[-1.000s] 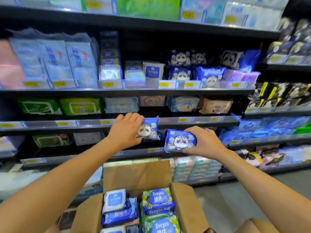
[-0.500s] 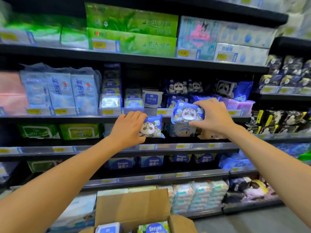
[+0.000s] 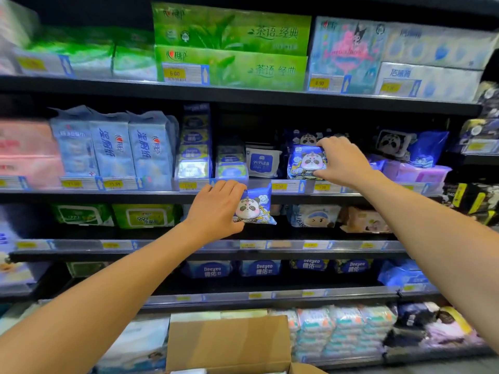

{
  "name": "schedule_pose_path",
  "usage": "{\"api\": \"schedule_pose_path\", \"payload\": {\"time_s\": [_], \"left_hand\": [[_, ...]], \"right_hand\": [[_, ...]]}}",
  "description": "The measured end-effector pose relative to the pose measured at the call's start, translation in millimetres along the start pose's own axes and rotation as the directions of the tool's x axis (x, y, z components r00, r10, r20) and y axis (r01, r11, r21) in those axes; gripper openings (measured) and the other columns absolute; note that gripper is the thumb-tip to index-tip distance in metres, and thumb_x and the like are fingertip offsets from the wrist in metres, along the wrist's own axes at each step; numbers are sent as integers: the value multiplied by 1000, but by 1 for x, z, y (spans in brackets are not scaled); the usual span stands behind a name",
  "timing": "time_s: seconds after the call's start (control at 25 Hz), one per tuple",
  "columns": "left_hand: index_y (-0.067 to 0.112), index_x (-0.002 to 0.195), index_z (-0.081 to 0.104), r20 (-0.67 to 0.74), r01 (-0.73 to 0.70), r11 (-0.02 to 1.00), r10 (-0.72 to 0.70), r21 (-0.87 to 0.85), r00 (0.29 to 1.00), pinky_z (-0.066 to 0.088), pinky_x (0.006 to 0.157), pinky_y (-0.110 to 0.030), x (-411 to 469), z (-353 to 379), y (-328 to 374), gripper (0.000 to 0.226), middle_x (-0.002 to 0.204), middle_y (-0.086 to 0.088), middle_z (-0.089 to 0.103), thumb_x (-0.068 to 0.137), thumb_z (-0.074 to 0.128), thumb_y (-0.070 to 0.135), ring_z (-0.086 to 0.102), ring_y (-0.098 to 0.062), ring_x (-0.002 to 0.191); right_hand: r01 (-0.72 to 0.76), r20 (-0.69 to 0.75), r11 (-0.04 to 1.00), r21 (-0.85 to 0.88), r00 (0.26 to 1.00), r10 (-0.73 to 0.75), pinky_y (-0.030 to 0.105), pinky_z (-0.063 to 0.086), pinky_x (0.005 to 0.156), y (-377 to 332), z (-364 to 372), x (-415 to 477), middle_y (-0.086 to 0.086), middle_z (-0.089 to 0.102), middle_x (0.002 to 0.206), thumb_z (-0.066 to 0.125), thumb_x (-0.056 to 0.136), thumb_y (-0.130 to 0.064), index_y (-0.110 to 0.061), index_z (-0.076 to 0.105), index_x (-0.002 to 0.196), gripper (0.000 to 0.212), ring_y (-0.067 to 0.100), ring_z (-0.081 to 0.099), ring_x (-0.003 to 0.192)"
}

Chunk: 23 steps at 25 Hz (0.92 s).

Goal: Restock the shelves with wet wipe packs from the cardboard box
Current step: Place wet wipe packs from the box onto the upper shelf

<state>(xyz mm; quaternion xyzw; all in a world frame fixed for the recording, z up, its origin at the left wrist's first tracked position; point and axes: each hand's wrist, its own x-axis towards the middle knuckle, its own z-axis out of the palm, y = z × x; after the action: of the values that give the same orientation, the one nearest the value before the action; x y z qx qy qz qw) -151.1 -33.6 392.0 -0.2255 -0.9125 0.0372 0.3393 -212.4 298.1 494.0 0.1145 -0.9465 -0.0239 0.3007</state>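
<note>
Reaching up to a tall black store rack (image 3: 243,99), the right hand (image 3: 344,161) curls its fingers and thumb round a blue panda pack (image 3: 305,161). It holds this upright at the front of the 2nd shelf from the top, just right of a white pack (image 3: 262,161), with more panda packs behind. Lower and to the left, the left hand (image 3: 214,209) grips a 2nd panda pack (image 3: 255,206) by its left side, in the air before that shelf's front edge.

Clear strips with yellow price tags (image 3: 187,185) run along every shelf edge. Long green tissue packs (image 3: 232,49) fill the top shelf, and tall pale blue packs (image 3: 113,147) stand at the left of the 2nd. Green-lidded packs (image 3: 145,215) lie on the 3rd, and dark blue packs (image 3: 262,268) sit on the 4th. At the bottom edge stands the cardboard box (image 3: 229,338), 1 flap raised and its inside almost wholly out of view. The left side of the rack is blurred.
</note>
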Motion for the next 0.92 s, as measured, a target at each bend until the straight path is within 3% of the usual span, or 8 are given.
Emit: {"api": "schedule_pose_path", "payload": {"time_s": [0.16,0.28,0.36,0.56,0.72,0.84,0.92], "left_hand": [[20,133,51,-7,8,1000,-8,7,1000,46,85,-36,0,5,-6,72,126,4,60,75,74,57,57,-22,113],[20,132,51,-8,11,1000,-10,14,1000,47,84,-36,-1,9,-10,71,125,5,60,75,74,57,57,-22,112],[20,132,51,-4,13,1000,-13,14,1000,47,84,-36,0,11,-12,71,125,4,60,75,74,57,57,-22,112],[18,130,53,-7,7,1000,-7,12,1000,47,82,-37,-1,17,-12,71,125,2,61,74,75,55,58,-24,111],[20,131,51,-10,13,1000,-13,10,1000,47,83,-36,-1,20,-9,71,125,4,60,75,74,56,58,-22,111],[19,131,51,-14,14,1000,-14,0,1000,47,83,-36,0,22,-7,71,124,3,60,75,74,55,58,-23,110],[20,132,51,-10,16,1000,-16,3,1000,48,84,-37,0,24,-5,72,125,3,60,74,74,55,58,-23,110]], "right_hand": [[-13,82,1000,1,997,13,43,48,79,1,22,15,12,53,110,80,77,-36,-9,54,120,57,36,54,104],[-19,80,979,-201,996,35,46,43,94,1,27,19,12,55,122,79,78,-54,-22,57,137,70,36,50,117],[-39,101,958,-283,992,70,46,39,97,0,26,22,11,54,128,76,80,-57,-31,58,140,68,36,46,123],[-119,270,993,-25,955,121,45,44,97,-4,24,24,12,50,136,70,89,-27,-23,52,146,60,33,55,121],[-86,161,980,179,985,57,38,48,82,-16,23,6,8,59,116,59,96,-41,-20,64,123,35,28,59,104],[-57,250,985,160,968,15,47,50,91,-30,28,-13,-3,66,104,37,102,-59,-28,66,111,44,24,61,99],[-45,315,994,100,949,11,54,44,96,-35,34,-21,-9,59,92,23,102,-66,-39,56,82,47,23,57,92]]}}
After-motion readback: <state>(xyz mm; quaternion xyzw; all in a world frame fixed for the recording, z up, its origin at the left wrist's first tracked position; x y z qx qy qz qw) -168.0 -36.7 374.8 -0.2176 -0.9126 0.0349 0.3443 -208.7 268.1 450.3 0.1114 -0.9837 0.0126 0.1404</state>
